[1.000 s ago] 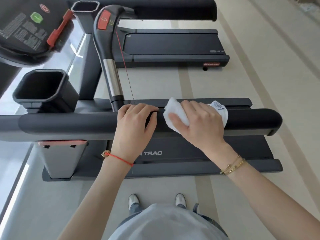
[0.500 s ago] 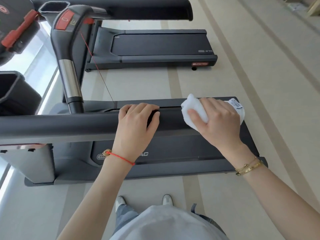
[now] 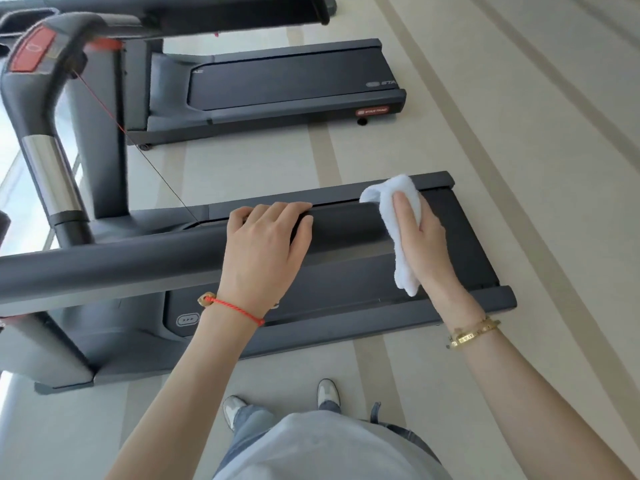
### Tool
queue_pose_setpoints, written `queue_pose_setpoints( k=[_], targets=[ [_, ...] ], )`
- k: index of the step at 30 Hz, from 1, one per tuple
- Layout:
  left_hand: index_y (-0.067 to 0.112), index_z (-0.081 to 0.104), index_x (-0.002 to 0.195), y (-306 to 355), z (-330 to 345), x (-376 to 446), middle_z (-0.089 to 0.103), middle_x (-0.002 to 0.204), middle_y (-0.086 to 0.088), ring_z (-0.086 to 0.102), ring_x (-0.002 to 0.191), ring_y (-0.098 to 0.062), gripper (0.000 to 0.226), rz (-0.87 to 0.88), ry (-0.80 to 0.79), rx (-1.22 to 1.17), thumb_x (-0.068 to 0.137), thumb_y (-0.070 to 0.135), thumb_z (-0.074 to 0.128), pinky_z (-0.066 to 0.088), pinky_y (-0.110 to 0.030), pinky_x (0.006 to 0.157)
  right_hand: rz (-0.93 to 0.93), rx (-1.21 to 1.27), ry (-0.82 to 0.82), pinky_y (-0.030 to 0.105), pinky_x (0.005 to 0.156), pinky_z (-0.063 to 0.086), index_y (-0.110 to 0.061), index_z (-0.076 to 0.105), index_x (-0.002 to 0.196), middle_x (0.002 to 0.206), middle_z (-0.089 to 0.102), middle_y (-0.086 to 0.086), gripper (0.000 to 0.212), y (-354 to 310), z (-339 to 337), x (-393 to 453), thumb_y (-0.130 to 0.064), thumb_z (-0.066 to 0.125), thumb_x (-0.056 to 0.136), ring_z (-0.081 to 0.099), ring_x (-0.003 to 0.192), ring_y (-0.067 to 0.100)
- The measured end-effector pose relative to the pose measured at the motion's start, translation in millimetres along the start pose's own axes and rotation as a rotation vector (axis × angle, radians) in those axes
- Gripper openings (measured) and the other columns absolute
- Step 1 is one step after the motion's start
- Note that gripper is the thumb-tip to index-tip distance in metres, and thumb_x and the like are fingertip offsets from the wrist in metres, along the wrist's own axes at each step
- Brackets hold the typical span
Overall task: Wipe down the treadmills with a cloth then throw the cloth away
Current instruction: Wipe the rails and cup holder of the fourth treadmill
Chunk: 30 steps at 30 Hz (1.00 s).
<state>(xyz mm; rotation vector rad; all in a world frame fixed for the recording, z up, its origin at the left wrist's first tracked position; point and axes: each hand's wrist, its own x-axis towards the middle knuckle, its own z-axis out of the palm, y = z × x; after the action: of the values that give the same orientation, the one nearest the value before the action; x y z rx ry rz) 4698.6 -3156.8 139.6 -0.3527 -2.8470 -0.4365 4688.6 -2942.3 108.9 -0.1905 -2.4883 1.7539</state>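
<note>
Floor (image 3: 485, 168) is pale beige with darker tan stripes running away from the camera; bright daylight along the left edge, probably glazing. Two dark grey treadmills sit parallel on it — near treadmill (image 3: 346, 327) right in front of the person, far treadmill (image 3: 287, 81) beyond it, a strip of bare floor between them. Near one's padded side handrail (image 3: 121, 261) crosses the view from the left edge to about the middle right. Upright handle (image 3: 45, 133) at the left has a chrome section and a red stop button (image 3: 33, 50) on top, with a thin red safety cord (image 3: 138, 147) running down from it to the deck. Writing: far deck's rear shows a partial "STA", plus a small red badge (image 3: 373, 111) too small to read; near deck has a logo oval (image 3: 188, 320), text blocked by the arm. Left hand (image 3: 266, 247) lies over the handrail, fingers curled over the top, thumb on the near side. Right hand (image 3: 420, 244) at the rail's right end grips the white cloth (image 3: 391, 206), fingers wrapped round it — cloth bunched against the rail end, a tail hanging below the palm. Red string bracelet (image 3: 235, 310) on the left wrist, gold bangles (image 3: 472, 332) on the right. Grey shirt, jeans, white shoes (image 3: 327, 391) at the bottom edge.
</note>
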Motion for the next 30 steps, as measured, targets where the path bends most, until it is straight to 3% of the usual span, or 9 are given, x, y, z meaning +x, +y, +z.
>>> queue_pose_setpoints(
  k=[3,5,7,10,12,17,22,26,30],
  targets=[
    [0.025,0.063,0.120,2.8,3.0,1.1,0.069,0.104,0.008,0.062,0.098,-0.021,0.036,-0.014,0.003,0.044,0.104,0.034,0.032,0.035,-0.036,0.096,0.034,-0.018,-0.288,0.026,0.095,0.040,-0.037,0.069,0.106,0.113,0.066,-0.023,0.037,-15.1,-15.1,20.5,-0.051,0.036,0.097,0.057,0.110,-0.001],
    [0.025,0.063,0.119,3.4,4.2,1.1,0.069,0.100,0.008,0.062,0.094,-0.021,0.037,-0.009,0.016,0.064,0.104,0.034,0.031,0.035,-0.035,0.094,0.065,-0.027,-0.273,0.027,0.087,0.043,-0.035,0.068,0.105,0.108,0.069,-0.017,0.036,-14.0,-16.7,18.9,-0.053,0.038,0.096,0.060,0.106,0.007],
    [0.024,0.064,0.118,3.9,5.2,1.5,0.068,0.098,0.007,0.062,0.090,-0.021,0.036,-0.006,0.029,0.079,0.104,0.033,0.032,0.035,-0.035,0.092,0.014,-0.033,-0.110,0.025,0.074,0.047,-0.032,0.064,0.105,0.095,0.068,-0.008,0.033,-8.1,-10.0,5.4,-0.056,0.044,0.094,0.061,0.089,0.014],
    [0.023,0.066,0.118,4.2,6.8,1.7,0.069,0.096,0.007,0.062,0.088,-0.020,0.036,0.001,0.045,0.087,0.104,0.032,0.034,0.035,-0.036,0.091,-0.339,-0.372,0.004,0.027,0.087,0.043,-0.023,0.059,0.115,0.109,0.060,-0.006,0.034,-8.6,7.8,-10.5,-0.049,0.052,0.094,0.054,0.102,0.011],
    [0.023,0.066,0.118,3.4,7.2,1.5,0.069,0.095,0.008,0.062,0.087,-0.020,0.035,0.007,0.055,0.080,0.104,0.031,0.035,0.035,-0.036,0.092,-0.419,-0.531,-0.010,0.033,0.084,0.043,-0.021,0.059,0.109,0.103,0.059,-0.005,0.036,-18.2,13.5,-1.1,-0.052,0.052,0.093,0.055,0.095,0.017],
    [0.021,0.066,0.118,2.3,4.3,0.4,0.069,0.096,0.006,0.062,0.090,-0.020,0.034,0.002,0.046,0.028,0.103,0.031,0.037,0.036,-0.035,0.095,-0.214,-0.572,-0.214,0.038,0.070,0.052,-0.024,0.062,0.090,0.078,0.065,-0.007,0.047,-33.6,5.7,34.9,-0.067,0.041,0.088,0.060,0.075,0.016],
    [0.017,0.066,0.116,-4.5,-0.6,-3.9,0.070,0.103,0.005,0.062,0.096,-0.021,0.028,-0.023,0.051,-0.050,0.101,0.029,0.045,0.033,-0.035,0.100,-0.576,-0.764,0.026,0.033,0.068,0.042,-0.017,0.061,0.104,0.089,0.062,-0.003,0.045,-26.4,22.2,8.4,-0.057,0.043,0.093,0.056,0.077,0.022],
    [0.018,0.068,0.113,-13.7,-5.4,-9.6,0.070,0.101,0.004,0.062,0.095,-0.022,0.024,-0.079,0.077,-0.048,0.101,0.025,0.048,0.036,-0.042,0.100,-0.687,-0.827,-0.026,0.033,0.062,0.041,-0.014,0.064,0.103,0.084,0.065,0.000,0.048,-35.9,30.3,14.5,-0.056,0.041,0.094,0.058,0.070,0.025],
    [0.018,0.069,0.111,-25.4,-10.7,-16.1,0.070,0.100,0.004,0.063,0.095,-0.022,0.025,-0.115,0.112,-0.047,0.100,0.025,0.047,0.035,-0.041,0.103,-0.763,-0.901,-0.067,0.028,0.055,0.026,-0.014,0.061,0.094,0.075,0.063,0.000,0.047,-46.8,43.1,16.3,-0.056,0.039,0.094,0.058,0.061,0.025]
  ],
)
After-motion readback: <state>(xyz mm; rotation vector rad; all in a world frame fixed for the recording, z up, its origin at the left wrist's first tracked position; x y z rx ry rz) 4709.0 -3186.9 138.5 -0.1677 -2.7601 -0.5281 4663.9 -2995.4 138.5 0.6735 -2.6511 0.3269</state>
